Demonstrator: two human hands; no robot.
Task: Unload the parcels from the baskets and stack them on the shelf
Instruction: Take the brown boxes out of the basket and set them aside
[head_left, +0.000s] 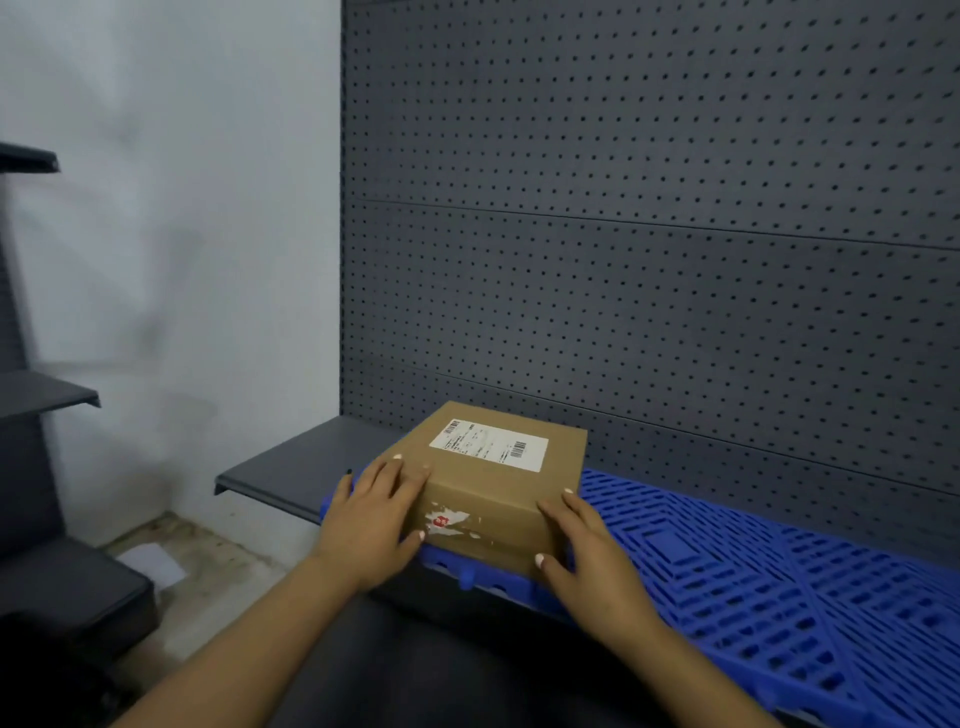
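— Both hands on it? Where's the box sitting?
— Yep. Box (493, 483) sits on the blue mat (753, 571) at the left end of the shelf (291, 467), by the pegboard (649, 234). Left hand (374, 514) presses its left side, right hand (592, 551) its right, fingers fairly straight, not curled round.

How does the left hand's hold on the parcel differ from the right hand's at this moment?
The left hand lies over the cardboard parcel's left top edge, fingers reaching onto the top face; the right hand sits lower, against the near right corner and side. The left hand is farther from the camera, the right nearer. Both lie flat against the box with straight fingers, as it rests on the blue plastic mat.
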